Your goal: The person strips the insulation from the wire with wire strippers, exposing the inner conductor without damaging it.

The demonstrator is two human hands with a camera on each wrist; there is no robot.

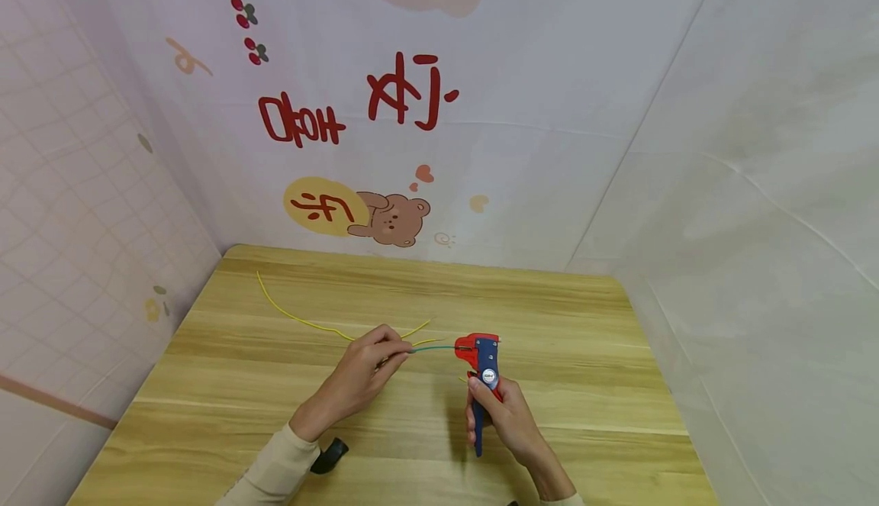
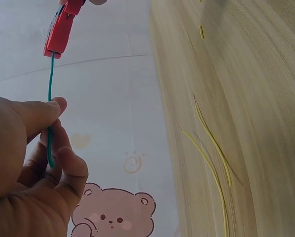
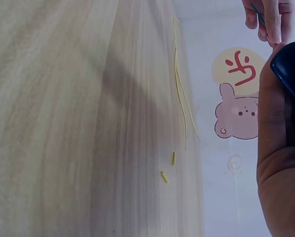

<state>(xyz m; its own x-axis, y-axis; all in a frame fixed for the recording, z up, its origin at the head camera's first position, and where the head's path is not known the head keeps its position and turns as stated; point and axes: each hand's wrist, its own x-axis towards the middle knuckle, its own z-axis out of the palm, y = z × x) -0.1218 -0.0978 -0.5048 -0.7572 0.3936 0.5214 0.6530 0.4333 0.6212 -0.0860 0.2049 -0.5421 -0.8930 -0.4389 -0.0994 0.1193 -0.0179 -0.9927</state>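
Note:
A short green wire (image 2: 51,81) is pinched between the thumb and fingers of my left hand (image 1: 366,366). Its far end enters the red jaws of a red and blue wire stripper (image 1: 487,357). My right hand (image 1: 504,414) grips the stripper's handles, thumb on the near side. In the right wrist view only the dark handle end and part of the right hand (image 3: 281,163) show. In the left wrist view the stripper's red head (image 2: 60,32) points down at the left hand (image 2: 36,158), and the wire's near end shows below the thumb.
Yellow wires (image 1: 302,318) lie on the wooden table (image 1: 584,384) behind the left hand. Two short yellow bits (image 3: 174,158) lie near the wire ends. A black object (image 1: 330,456) sits beside the left forearm. Printed white cloth walls (image 1: 522,147) stand around the table.

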